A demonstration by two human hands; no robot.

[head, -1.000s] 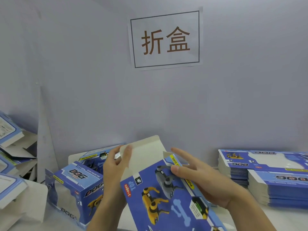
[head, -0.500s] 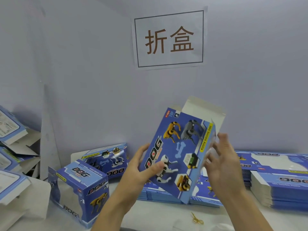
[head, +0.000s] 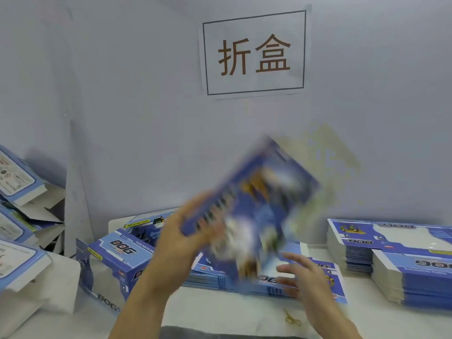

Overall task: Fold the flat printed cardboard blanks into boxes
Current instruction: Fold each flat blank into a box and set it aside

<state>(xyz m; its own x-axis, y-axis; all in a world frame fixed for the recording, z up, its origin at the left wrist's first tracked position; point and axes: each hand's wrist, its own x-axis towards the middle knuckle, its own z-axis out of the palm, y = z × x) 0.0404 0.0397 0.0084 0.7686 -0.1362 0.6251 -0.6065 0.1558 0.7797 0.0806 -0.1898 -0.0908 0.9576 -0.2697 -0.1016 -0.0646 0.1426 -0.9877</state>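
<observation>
A blue printed cardboard box (head: pixel 254 204), heavily motion-blurred, is up in the air above the table's middle, tilted to the right. My left hand (head: pixel 181 238) grips its lower left edge. My right hand (head: pixel 300 277) is off the box, fingers spread, low to the right over a flat stack of blanks (head: pixel 244 282). A taller pile of flat blue blanks (head: pixel 403 255) lies at the right.
A folded blue "DOG" box (head: pixel 115 263) stands at the left front, another (head: pixel 146 223) behind it. More folded boxes (head: pixel 17 216) are heaped at the far left. A yellow rubber band (head: pixel 292 319) lies on the white table. A paper sign (head: pixel 254 53) hangs on the wall.
The box went from low in both hands to raised. Now it is swinging fast, held by my left hand only, and my right hand has let go and dropped.
</observation>
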